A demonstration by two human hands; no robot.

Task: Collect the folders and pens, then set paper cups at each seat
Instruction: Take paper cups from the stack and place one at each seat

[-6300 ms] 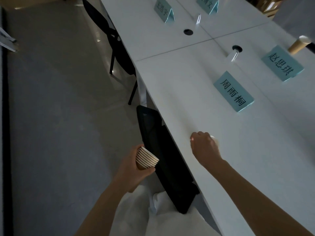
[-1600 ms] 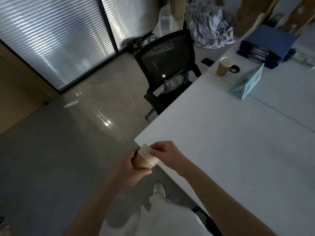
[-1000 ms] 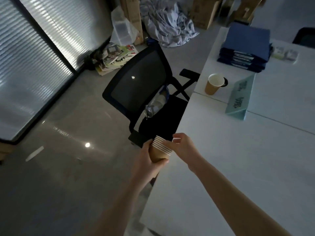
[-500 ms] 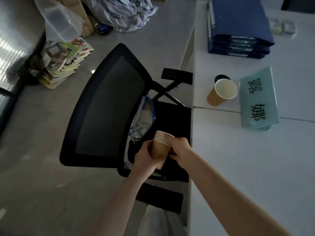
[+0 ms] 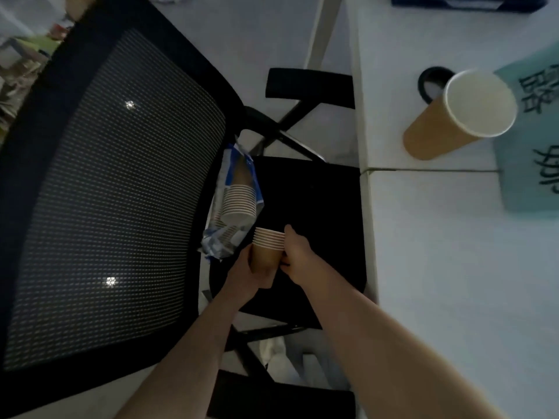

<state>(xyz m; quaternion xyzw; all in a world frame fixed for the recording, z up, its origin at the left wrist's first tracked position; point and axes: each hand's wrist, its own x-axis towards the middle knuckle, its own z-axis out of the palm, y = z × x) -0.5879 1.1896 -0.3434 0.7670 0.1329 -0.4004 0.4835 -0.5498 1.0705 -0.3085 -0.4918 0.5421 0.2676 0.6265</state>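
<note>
A stack of brown paper cups (image 5: 267,246) is held over the seat of a black office chair (image 5: 305,225). My left hand (image 5: 249,272) grips the stack's lower part from the left. My right hand (image 5: 295,249) holds the rims on the right side with curled fingers. Just beyond the stack, an opened plastic sleeve with more cups (image 5: 237,204) leans against the chair's mesh back. One single paper cup (image 5: 459,114) stands on the white table (image 5: 453,282) beside a teal name card (image 5: 532,134). Blue folders (image 5: 465,1) show at the top edge.
The chair's mesh backrest (image 5: 99,201) fills the left half of the view. Its armrests (image 5: 310,86) stick out near the table edge. A round cable hole (image 5: 432,81) sits behind the single cup. Clutter lies on the floor at top left (image 5: 18,52).
I have walked along the table to the chair at its end and leaned over its seat. Both hands still hold the cup stack, now close to the sleeve of cups.
</note>
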